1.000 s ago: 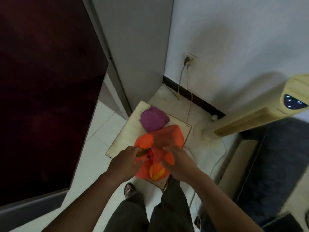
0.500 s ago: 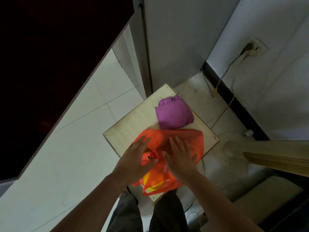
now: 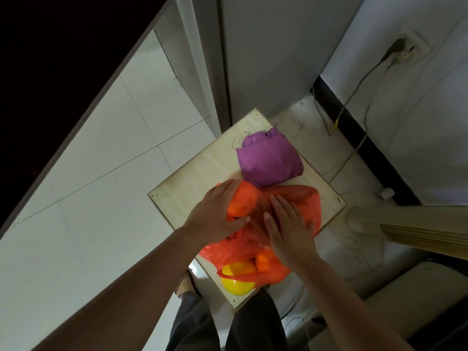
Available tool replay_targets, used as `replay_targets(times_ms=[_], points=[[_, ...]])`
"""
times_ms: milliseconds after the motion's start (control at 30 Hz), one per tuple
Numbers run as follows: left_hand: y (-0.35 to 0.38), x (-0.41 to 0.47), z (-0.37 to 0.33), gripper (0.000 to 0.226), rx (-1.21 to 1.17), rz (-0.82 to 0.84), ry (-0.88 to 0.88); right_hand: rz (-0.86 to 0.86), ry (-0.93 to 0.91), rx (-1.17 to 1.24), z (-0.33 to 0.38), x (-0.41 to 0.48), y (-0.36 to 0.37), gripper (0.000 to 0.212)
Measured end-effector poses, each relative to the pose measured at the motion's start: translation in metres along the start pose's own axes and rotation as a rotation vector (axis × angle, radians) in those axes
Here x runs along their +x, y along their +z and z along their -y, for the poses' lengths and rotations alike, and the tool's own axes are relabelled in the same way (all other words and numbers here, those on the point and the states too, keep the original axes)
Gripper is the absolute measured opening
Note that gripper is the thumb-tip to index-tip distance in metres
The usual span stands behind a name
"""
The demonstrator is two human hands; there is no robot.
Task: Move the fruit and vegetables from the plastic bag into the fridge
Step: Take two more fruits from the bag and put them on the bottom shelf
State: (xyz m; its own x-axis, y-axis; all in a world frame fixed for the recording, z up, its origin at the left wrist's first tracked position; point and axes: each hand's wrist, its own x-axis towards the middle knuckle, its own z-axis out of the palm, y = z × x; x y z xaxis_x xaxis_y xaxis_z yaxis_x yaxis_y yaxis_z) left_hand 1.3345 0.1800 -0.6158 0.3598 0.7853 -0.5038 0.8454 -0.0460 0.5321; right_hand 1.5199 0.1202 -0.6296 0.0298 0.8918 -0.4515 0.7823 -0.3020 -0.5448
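A person's left hand curls its grip over an orange fruit at the 10 o'clock corner of the plastic bag, thumb tucked beneath. The right hand lies flat and open on the bag, which rests on a low desk. A yellow fruit waits at 6 o'clock. A purple bundle crowds the bag at 12 o'clock.
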Motion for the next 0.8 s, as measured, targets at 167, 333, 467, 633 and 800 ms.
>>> replay_targets(times_ms=[167, 333, 467, 633, 800], points=[[-0.011, -0.008, 0.008, 0.091, 0.046, 0.000, -0.003, -0.191, -0.218, 0.042, 0.033, -0.012, -0.002, 0.059], [-0.021, -0.038, 0.023, 0.090, 0.002, -0.070, 0.034, -0.051, -0.305, 0.157, 0.052, -0.011, 0.008, 0.063], [-0.018, -0.059, 0.036, 0.081, 0.042, -0.006, 0.024, 0.004, -0.267, 0.047, 0.046, 0.010, 0.014, 0.071], [-0.007, -0.068, 0.057, 0.100, 0.067, 0.120, -0.053, 0.123, -0.180, -0.047, 0.047, 0.037, 0.012, 0.069], [-0.006, -0.071, 0.075, 0.109, 0.029, 0.126, -0.107, 0.172, -0.119, -0.052, 0.048, 0.047, 0.010, 0.067]])
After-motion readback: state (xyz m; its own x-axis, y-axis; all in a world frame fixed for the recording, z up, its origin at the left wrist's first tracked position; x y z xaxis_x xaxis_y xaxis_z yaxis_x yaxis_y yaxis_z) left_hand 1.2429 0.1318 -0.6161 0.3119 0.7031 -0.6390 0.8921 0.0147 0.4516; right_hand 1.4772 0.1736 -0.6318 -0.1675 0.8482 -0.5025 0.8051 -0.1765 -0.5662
